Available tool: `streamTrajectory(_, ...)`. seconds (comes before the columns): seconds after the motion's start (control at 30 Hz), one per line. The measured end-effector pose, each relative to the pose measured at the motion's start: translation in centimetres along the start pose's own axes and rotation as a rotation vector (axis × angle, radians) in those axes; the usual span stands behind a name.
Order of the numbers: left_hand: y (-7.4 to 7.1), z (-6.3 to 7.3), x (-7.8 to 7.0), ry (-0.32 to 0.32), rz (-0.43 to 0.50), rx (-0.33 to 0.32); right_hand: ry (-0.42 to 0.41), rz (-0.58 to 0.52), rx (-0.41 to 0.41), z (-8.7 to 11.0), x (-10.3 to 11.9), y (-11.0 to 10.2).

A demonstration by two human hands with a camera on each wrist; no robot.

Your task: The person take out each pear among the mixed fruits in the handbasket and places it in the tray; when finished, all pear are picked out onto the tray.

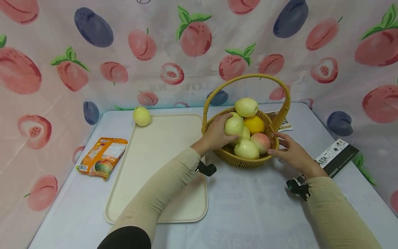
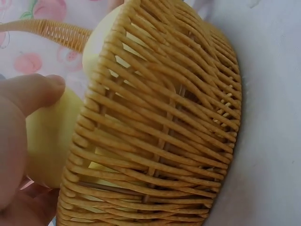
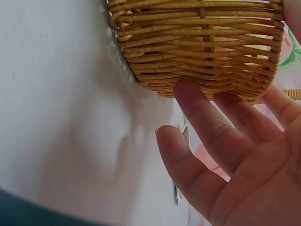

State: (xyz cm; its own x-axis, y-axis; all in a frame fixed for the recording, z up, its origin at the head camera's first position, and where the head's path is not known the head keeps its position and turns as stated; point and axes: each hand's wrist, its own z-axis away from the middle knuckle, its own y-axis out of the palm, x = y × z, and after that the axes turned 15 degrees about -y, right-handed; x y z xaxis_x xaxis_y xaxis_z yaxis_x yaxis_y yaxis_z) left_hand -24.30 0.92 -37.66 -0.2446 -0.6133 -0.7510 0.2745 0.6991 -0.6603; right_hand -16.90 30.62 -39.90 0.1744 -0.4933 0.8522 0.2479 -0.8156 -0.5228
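A woven wicker basket (image 1: 242, 162) with a tall arched handle stands on the table, filled with fruit. At its left side my left hand (image 1: 216, 133) grips a round pale green fruit (image 1: 234, 126), pear-like or apple-like, with fingers over the top and thumb at the front. The left wrist view shows this fruit (image 2: 51, 136) beside the basket's rim. My right hand (image 1: 290, 152) touches the basket's right side with spread, nearly straight fingers (image 3: 211, 122). Around the gripped fruit lie other pale fruits (image 1: 246, 149), an orange (image 1: 254, 125) and a peach (image 1: 260, 143).
Left of the basket lies a cream tray (image 1: 149, 166), with a yellow-green fruit (image 1: 141, 116) at its far left corner. An orange snack packet (image 1: 102, 157) lies left of the tray. A black-and-white box (image 1: 339, 157) is behind my right wrist, and a printed packet (image 1: 284, 124) sits behind the basket.
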Motion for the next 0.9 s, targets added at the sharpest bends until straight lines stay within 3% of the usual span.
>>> streamTrajectory(0.63,-0.4,2.3,-0.5,0.010,0.129,-0.028,-0.002,0.013,0.001,0.0,0.1,0.0)
streamTrajectory(0.9,-0.8,3.1,-0.7,0.018,0.134,-0.022,-0.007,0.016,-0.001,0.0,-0.1,0.0)
